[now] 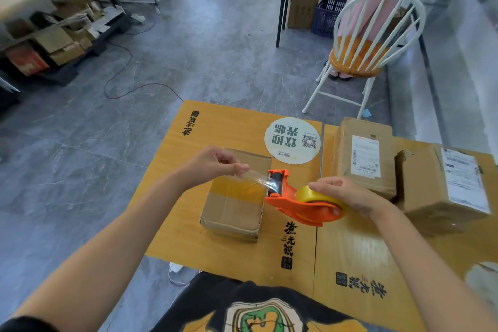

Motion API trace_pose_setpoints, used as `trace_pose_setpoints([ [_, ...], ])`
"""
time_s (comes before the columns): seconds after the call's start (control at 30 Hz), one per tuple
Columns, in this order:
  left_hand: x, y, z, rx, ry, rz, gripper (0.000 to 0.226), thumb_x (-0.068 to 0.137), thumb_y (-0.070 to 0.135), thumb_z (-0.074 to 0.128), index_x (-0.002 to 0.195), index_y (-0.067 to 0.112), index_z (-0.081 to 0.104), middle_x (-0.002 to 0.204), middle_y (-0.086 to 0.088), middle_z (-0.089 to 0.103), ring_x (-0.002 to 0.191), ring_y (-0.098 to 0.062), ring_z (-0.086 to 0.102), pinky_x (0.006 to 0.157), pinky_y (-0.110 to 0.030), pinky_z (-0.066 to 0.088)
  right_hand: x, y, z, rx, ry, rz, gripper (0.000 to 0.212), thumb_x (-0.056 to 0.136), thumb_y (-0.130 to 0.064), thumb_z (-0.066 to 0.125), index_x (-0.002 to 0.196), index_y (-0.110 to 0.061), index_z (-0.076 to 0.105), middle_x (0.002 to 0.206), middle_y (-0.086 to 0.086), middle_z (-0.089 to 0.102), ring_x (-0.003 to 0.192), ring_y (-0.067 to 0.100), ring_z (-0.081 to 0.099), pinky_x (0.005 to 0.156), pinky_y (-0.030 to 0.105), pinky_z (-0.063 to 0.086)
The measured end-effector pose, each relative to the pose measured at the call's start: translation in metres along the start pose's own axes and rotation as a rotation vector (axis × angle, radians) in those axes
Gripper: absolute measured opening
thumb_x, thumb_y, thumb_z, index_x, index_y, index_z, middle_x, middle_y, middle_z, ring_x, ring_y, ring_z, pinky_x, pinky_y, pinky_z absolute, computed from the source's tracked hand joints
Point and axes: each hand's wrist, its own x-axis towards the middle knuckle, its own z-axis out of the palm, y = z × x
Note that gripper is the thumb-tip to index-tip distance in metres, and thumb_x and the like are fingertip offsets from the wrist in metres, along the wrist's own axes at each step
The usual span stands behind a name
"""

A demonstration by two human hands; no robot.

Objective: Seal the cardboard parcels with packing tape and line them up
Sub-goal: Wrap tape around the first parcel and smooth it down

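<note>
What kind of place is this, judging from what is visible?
Probably a small packing or shipping workroom: labelled cardboard parcels on the table, an orange tape dispenser with tape drawn out, and shelves of spare cartons at the left.

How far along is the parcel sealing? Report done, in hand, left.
Done: the front parcel carries one tape band across its top; two labelled parcels sit side by side at right, seals unclear. In hand: the left hand pinches the tape end, the right hand holds the orange dispenser. Left: lay this strip, move that parcel into line.
</note>
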Motion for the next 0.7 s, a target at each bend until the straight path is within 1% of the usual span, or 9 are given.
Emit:
trace_pose_setpoints([
  [0.07, -0.004, 0.002, -0.009, -0.016, 0.012, 0.005, 0.024, 0.085, 0.038, 0.072, 0.072, 0.019, 0.074, 0.07, 0.004, 0.062, 0.071, -0.005, 0.054, 0.072, -0.016, 0.045, -0.003, 0.003, -0.004, 0.009, -0.03, -0.031, 0.065, 0.074, -0.069, 0.061, 0.093, -0.007, 0.068, 0.079, 0.006, 0.067, 0.073, 0.016, 0.064, 0.075, 0.024, 0.048],
  [0.13, -0.008, 0.002, -0.023, 0.007, 0.025, 0.009, 0.025, 0.085, 0.04, 0.072, 0.072, 0.019, 0.073, 0.069, 0.006, 0.061, 0.072, -0.006, 0.054, 0.077, -0.023, 0.045, -0.009, 0.005, -0.008, 0.032, -0.075, -0.063, 0.055, 0.074, -0.064, 0.06, 0.089, -0.012, 0.068, 0.079, 0.003, 0.065, 0.073, 0.015, 0.061, 0.071, 0.019, 0.047],
  [0.2, -0.013, 0.003, -0.035, 0.037, 0.032, 0.009, 0.026, 0.085, 0.04, 0.072, 0.072, 0.018, 0.073, 0.07, 0.003, 0.06, 0.073, -0.01, 0.053, 0.078, -0.03, 0.044, -0.015, 0.008, -0.012, 0.076, -0.109, -0.077, 0.053, 0.074, -0.06, 0.06, 0.089, -0.01, 0.066, 0.08, 0.003, 0.062, 0.074, 0.015, 0.058, 0.071, 0.022, 0.044],
  [0.3, -0.018, 0.003, -0.048, 0.045, 0.046, 0.001, 0.028, 0.085, 0.04, 0.072, 0.072, 0.015, 0.073, 0.071, 0.002, 0.059, 0.072, -0.011, 0.052, 0.078, -0.032, 0.043, -0.017, 0.008, -0.01, 0.137, -0.135, -0.077, 0.063, 0.072, -0.058, 0.06, 0.098, -0.001, 0.062, 0.087, 0.01, 0.061, 0.078, 0.021, 0.056, 0.073, 0.028, 0.044],
  [0.37, -0.019, 0.003, -0.051, 0.042, 0.046, -0.007, 0.03, 0.085, 0.04, 0.071, 0.072, 0.014, 0.072, 0.073, -0.002, 0.058, 0.072, -0.011, 0.051, 0.078, -0.031, 0.042, -0.015, 0.007, -0.005, 0.164, -0.113, -0.066, 0.077, 0.069, -0.067, 0.064, 0.103, 0.003, 0.061, 0.091, 0.017, 0.061, 0.08, 0.026, 0.056, 0.072, 0.027, 0.048],
  [0.47, -0.019, 0.0, -0.05, 0.033, 0.042, -0.021, 0.029, 0.086, 0.04, 0.071, 0.072, 0.015, 0.072, 0.07, 0.002, 0.057, 0.071, -0.01, 0.05, 0.076, -0.028, 0.042, -0.012, 0.002, 0.002, 0.178, -0.009, -0.062, 0.089, 0.059, -0.085, 0.066, 0.093, -0.003, 0.067, 0.08, 0.013, 0.064, 0.073, 0.024, 0.058, 0.071, 0.023, 0.05],
  [0.53, -0.02, -0.001, -0.047, 0.0, 0.037, -0.025, 0.028, 0.086, 0.038, 0.071, 0.072, 0.014, 0.072, 0.067, 0.004, 0.058, 0.069, -0.01, 0.051, 0.072, -0.024, 0.042, -0.012, 0.0, 0.003, 0.215, 0.024, -0.085, 0.075, 0.056, -0.085, 0.069, 0.079, -0.013, 0.069, 0.066, 0.004, 0.061, 0.06, 0.015, 0.056, 0.064, 0.019, 0.047],
  [0.6, -0.021, -0.004, -0.042, -0.044, 0.028, -0.03, 0.029, 0.089, 0.034, 0.069, 0.075, 0.009, 0.071, 0.067, 0.0, 0.063, 0.068, -0.013, 0.056, 0.069, -0.022, 0.046, -0.014, -0.001, 0.003, 0.294, 0.043, -0.133, 0.059, 0.055, -0.08, 0.074, 0.067, -0.023, 0.066, 0.057, -0.001, 0.055, 0.052, 0.012, 0.049, 0.058, 0.02, 0.043],
  [0.7, -0.02, -0.007, -0.028, -0.126, -0.002, -0.036, 0.027, 0.095, 0.029, 0.062, 0.085, 0.006, 0.071, 0.079, -0.01, 0.073, 0.07, -0.019, 0.064, 0.067, -0.026, 0.047, -0.02, -0.008, 0.003, 0.448, 0.079, -0.205, 0.054, 0.048, -0.075, 0.079, 0.056, -0.024, 0.064, 0.049, -0.002, 0.051, 0.047, 0.011, 0.048, 0.055, 0.019, 0.043],
])
